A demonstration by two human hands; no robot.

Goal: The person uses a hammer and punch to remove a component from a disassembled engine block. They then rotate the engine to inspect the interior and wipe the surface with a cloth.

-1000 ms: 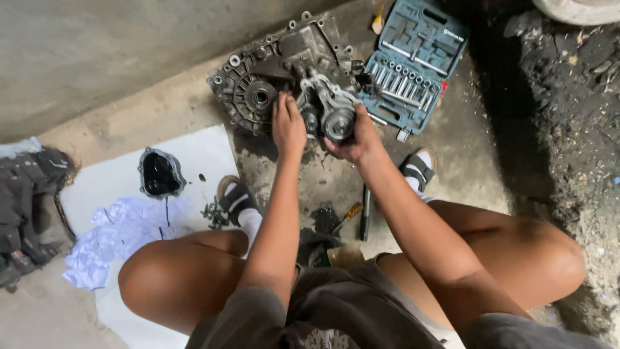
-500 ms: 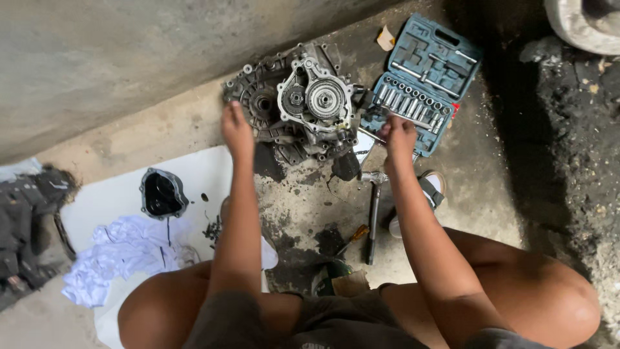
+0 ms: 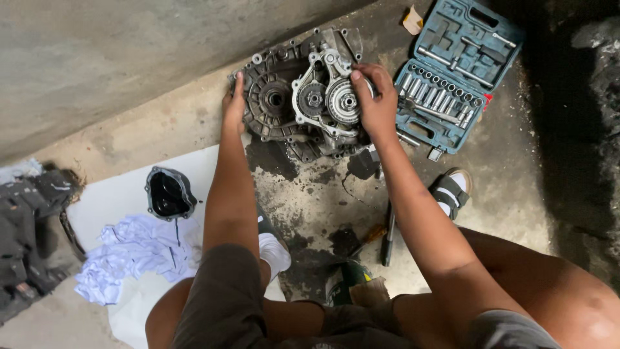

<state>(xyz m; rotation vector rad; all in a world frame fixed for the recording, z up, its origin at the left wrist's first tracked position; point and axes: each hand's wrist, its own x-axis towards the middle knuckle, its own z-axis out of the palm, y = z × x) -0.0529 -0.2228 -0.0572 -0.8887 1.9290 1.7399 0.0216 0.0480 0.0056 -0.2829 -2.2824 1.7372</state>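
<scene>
A grimy metal gearbox housing (image 3: 274, 103) lies on the oil-stained concrete floor, with a lighter gear assembly (image 3: 326, 97) seated in its right half. My left hand (image 3: 234, 106) grips the housing's left rim. Fingers of my right hand (image 3: 374, 103) curl over the right side of the gear assembly, beside its round gears. Both arms reach forward from my squatting knees.
An open blue socket set case (image 3: 452, 71) lies right of the housing. A black cover (image 3: 169, 194) and crumpled white cloth (image 3: 132, 249) rest on a white sheet (image 3: 116, 194). A long tool (image 3: 389, 236) lies between my sandalled feet. Dark clothing (image 3: 29, 232) sits far left.
The gear assembly went from held in both hands to seated in the housing. My left hand moved to the housing's left rim; my right hand came back up from the floor onto the assembly.
</scene>
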